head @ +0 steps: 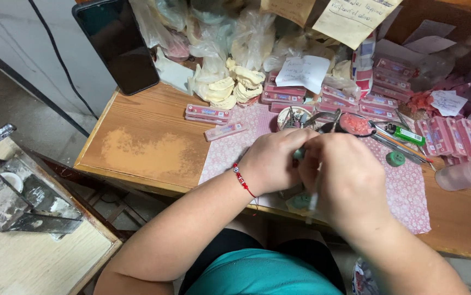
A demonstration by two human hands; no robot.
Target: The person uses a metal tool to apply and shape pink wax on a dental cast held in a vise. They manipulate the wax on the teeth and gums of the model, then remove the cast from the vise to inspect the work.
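Cluttered wooden counter (137, 147): left hand (271, 161) & right hand (345, 180) pinch small tool (313, 202) over floral cloth (405, 191); detail work, needs steady grip.

The hands (323, 169) meet over the patterned mat (410, 202) — phone (118, 43) far left, flat boxes (377, 93) behind, bottle (467, 173) right.

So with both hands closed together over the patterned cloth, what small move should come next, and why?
Probably part the hands slightly. The left hand and right hand press together over the patterned cloth, hiding whatever they hold; only a thin tool handle shows below the right hand, so the work cannot be checked.
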